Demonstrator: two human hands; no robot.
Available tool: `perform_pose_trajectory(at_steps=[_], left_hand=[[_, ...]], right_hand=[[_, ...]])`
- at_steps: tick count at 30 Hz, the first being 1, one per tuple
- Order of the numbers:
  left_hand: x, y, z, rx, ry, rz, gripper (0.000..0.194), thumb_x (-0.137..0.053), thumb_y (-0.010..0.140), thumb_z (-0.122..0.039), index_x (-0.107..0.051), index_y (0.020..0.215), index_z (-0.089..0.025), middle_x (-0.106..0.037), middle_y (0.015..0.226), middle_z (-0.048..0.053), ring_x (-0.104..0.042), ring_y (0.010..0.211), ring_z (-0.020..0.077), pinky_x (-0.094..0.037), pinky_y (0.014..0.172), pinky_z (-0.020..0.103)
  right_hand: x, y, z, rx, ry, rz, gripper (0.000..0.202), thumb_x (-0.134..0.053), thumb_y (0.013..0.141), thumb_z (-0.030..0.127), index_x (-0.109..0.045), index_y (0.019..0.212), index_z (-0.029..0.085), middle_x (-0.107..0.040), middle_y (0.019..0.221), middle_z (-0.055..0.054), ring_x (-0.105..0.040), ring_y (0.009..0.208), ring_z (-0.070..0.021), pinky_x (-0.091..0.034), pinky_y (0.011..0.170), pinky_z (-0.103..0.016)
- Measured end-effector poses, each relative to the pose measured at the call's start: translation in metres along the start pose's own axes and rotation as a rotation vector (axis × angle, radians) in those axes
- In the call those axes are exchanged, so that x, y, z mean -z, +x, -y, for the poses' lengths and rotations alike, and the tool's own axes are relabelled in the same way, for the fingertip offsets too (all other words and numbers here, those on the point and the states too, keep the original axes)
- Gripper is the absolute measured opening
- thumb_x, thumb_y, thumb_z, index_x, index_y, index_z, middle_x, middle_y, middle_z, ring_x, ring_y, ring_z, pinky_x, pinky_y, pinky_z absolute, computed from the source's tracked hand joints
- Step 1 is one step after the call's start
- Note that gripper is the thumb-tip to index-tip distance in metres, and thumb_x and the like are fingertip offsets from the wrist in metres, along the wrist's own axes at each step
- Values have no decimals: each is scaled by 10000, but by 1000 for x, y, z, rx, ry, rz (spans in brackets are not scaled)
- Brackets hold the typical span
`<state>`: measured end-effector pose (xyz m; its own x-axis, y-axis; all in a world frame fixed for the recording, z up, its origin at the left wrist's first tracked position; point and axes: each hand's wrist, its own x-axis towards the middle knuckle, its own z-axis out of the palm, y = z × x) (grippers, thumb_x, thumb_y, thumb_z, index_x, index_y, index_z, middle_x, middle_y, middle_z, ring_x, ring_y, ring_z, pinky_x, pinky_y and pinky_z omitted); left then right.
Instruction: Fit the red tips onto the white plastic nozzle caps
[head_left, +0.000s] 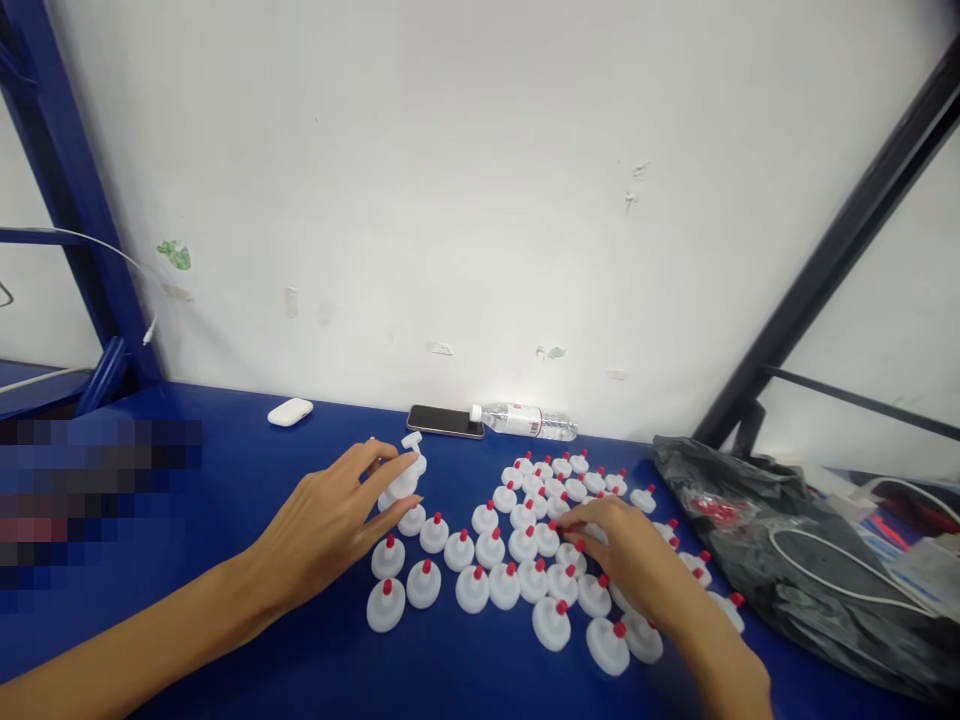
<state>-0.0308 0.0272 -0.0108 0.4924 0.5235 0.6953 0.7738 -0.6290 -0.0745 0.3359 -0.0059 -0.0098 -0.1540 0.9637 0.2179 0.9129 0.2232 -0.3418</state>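
The left hand [330,515] pinches a white cap [403,482] over the blue table [300,660]; the right hand [626,545], half-curled, is among the red-tipped caps [387,607], whether gripping one I can't tell. They look light, stiff and slick, probably best held around the wide body.

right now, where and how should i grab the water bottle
Probably around the label at the middle of the bottle, coming from the front and above: it lies on its side, with the wall close behind and the phone by its cap.
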Motion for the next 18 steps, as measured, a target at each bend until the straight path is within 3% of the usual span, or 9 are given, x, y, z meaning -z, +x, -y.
perform_pose_trajectory(at_steps=[6, 10, 14, 18], left_hand=[[-1, -4, -13, -93, -137, -80, 320, -488, 1098, -394, -607, 1335, -216, -690, 1147, 82, -727, 876, 174, -548, 601, 232], [2, -7, -20, -95, -266, -45, 270, -549, 1074, -381, -623, 1284, -228, -708, 1093, 50, -724, 826, 142, -557, 616, 209], [6, -8, -26, -139, -301, -71, 254, -583, 1062, -355, -618, 1278, -225, -705, 1055, 49, -715, 874, 164, -559, 657, 231], [8, -9, -30, -205, -306, -103, 296, -683, 1007, -291, -615, 1276, -188, -696, 1019, 65, -663, 862, 189, -535, 656, 265]], right_hand=[[2, 0, 2, -23, 22, -34, 213, -597, 901, 220, -759, 768, 260, -791, 866, -45, -721, 837, -292, -493, 746, -374], [15, -2, 14, -31, 82, -129, 234, -524, 1007, 346, -729, 917, 278, -809, 985, -44, -741, 895, -294, -511, 782, -389], [23, -7, 49, -6, 373, -291, 219, -647, 975, 477, -736, 1059, 296, -809, 1095, -48, -736, 1059, -312, -522, 932, -418], [16, -15, 94, 117, 537, -151, 134, -751, 929, 440, -768, 996, 325, -805, 1024, 11, -741, 997, -260, -513, 943, -386]])
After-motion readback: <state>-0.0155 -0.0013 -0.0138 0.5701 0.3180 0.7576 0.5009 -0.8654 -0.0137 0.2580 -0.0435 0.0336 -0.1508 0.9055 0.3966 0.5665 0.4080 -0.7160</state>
